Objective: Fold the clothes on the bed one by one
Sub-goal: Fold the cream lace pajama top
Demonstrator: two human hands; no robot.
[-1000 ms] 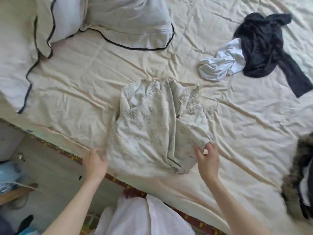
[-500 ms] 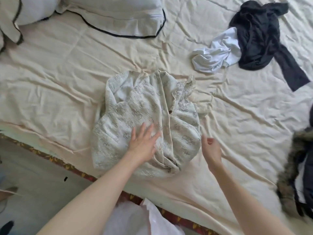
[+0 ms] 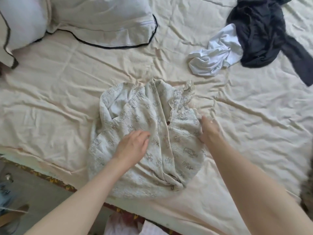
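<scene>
Lying near the front edge of the bed (image 3: 50, 92), the pale printed garment (image 3: 157, 155) is half folded, with its right side laid over the middle. The left hand (image 3: 132, 146) rests flat on the cloth with fingers spread and relaxed, pressing it down; half a second ago it was in almost the same place, and a second ago it was at the left border of the garment near the bed edge. The right hand (image 3: 210, 131) has gone up along the right side and now it touches the edge by the lace trim; its fingers are blurred, so one cannot tell if they pinch the fabric or only push it. A second ago this hand held the lower right corner. This suggests that one fold is finished and the person prepares the next one, probably to bring in the right side again. The white garment (image 3: 213, 55) and the black garment (image 3: 260, 31) lie crumpled far away at the upper right, not yet folded. Two pillows (image 3: 101, 21) are at the top.
</scene>
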